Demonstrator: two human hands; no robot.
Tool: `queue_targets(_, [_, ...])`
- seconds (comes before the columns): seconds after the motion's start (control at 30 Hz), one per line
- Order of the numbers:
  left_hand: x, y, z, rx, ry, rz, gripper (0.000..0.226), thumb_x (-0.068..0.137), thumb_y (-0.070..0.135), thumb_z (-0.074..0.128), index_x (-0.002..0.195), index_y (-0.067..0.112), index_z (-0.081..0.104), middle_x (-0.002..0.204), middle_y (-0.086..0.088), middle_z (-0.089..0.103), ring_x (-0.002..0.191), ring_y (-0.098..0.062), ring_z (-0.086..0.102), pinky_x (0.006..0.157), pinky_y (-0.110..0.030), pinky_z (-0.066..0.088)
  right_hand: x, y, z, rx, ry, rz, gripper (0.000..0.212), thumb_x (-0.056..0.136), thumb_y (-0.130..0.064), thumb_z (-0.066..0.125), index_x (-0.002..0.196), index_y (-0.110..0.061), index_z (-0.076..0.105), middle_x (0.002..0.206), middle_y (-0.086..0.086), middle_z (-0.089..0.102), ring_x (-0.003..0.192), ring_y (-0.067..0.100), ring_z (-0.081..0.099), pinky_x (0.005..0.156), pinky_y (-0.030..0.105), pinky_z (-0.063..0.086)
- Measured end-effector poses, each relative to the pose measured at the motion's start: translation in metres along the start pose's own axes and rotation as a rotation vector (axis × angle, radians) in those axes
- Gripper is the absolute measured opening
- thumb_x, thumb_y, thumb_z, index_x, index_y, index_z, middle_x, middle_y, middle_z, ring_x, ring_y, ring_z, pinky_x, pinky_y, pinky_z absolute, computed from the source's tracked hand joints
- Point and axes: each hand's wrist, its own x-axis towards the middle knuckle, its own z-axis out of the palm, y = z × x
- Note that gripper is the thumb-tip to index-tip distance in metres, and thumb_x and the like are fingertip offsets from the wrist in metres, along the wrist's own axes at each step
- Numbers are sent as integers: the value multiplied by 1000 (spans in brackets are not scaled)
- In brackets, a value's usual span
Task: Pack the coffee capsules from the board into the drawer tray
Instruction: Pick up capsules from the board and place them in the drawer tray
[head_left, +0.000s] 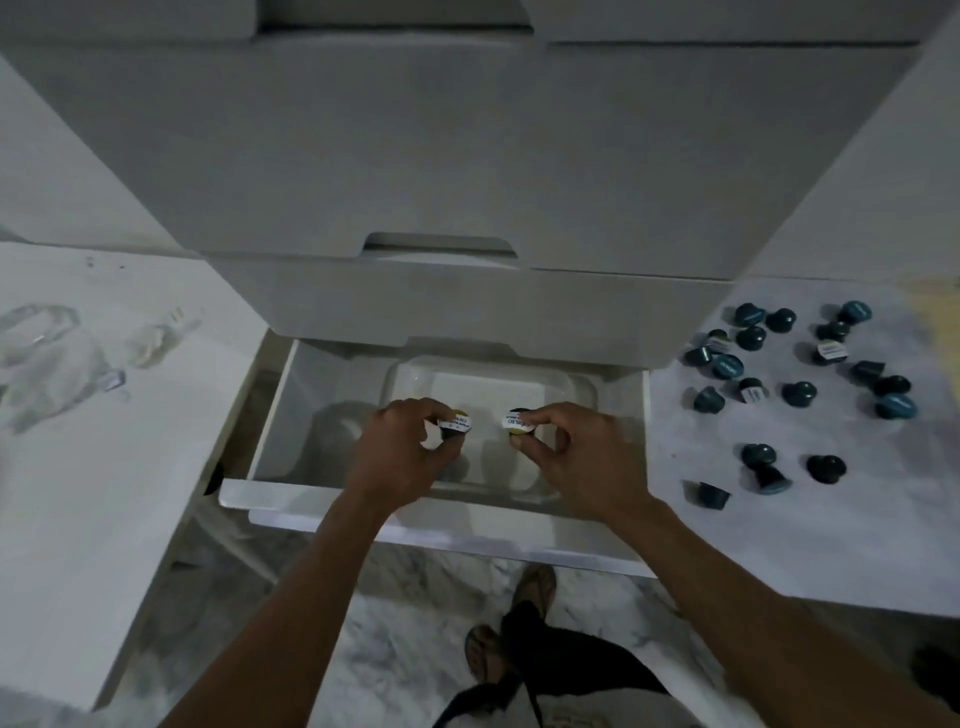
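Observation:
Both hands are inside the open white drawer (363, 499), over a clear plastic tray (519, 374). My left hand (400, 452) pinches a dark coffee capsule (457, 422) with a white printed lid. My right hand (566, 452) pinches another capsule (518, 422), yellow at its edge, also with a white lid. The two capsules hang side by side just above the tray floor. Several dark teal capsules (795, 374) lie scattered on the white board (779, 519) to the right of the drawer.
Closed white drawer fronts (467, 182) rise above the open one. On the left white surface (104, 467) lies crumpled clear plastic (52, 353). Below the drawer are a marble floor and my sandalled foot (530, 587).

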Motion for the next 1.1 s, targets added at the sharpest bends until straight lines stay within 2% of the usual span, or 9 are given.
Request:
queue_targets(0.07, [11,-8,6,10,-108,5,17,78,37,76,93,29,71,83,19,65,69,-6,59,60,-22,48,12,10,9,-28,-161,19,19,82,-32,76,100,-26,75,91,-21,66,67,-14,54,63,5,39])
queue_targets(0.13, [25,-14,12,48,-220,17,15,79,35,75,93,31,71,75,22,62,67,0,58,56,-16,41,21,19,17,-101,-293,33,20,84,-35,73,103,-30,73,99,-14,72,75,-5,59,70,22,51])
queue_targets(0.2, [37,-21,21,53,-311,39,15,78,33,76,92,34,71,72,24,61,63,10,54,54,-14,37,28,26,21,-174,-397,52,22,85,-37,70,105,-28,72,104,-7,72,87,10,65,77,33,54])
queue_targets(0.37, [54,-34,36,119,-468,17,19,72,37,77,90,37,71,88,20,70,78,-5,57,71,-27,49,37,32,28,-324,-570,25,24,87,-37,64,107,-27,69,108,-2,71,99,22,64,82,38,52])
queue_targets(0.57, [58,-38,37,114,-518,23,15,73,34,78,84,38,69,72,24,62,59,0,49,59,-23,36,38,31,40,-363,-612,-43,19,87,-39,62,103,-28,66,101,-5,69,93,20,63,67,29,42])
queue_targets(0.73, [58,-35,37,111,-533,29,15,72,32,80,83,32,70,49,32,46,57,2,46,52,-18,29,36,32,40,-375,-625,-36,16,87,-35,62,99,-24,63,98,-2,68,90,24,62,66,31,42])
queue_targets(0.8, [57,-35,39,141,-555,35,17,72,34,80,85,31,70,52,29,47,62,-3,48,56,-23,34,35,34,40,-391,-628,-23,17,88,-37,61,99,-24,62,100,-3,68,89,24,62,65,30,39])
queue_targets(0.9, [56,-38,40,158,-572,12,20,69,37,81,85,34,70,61,25,50,68,-9,53,62,-25,40,34,34,39,-403,-643,8,19,88,-40,60,101,-26,61,101,-3,69,89,24,62,69,33,47])
queue_targets(1.1, [60,-34,40,216,-618,20,24,67,47,79,87,37,69,66,22,51,69,-5,53,62,-25,39,37,36,36,-377,-688,89,26,82,-42,67,105,-29,65,101,-4,71,92,22,63,76,37,52])
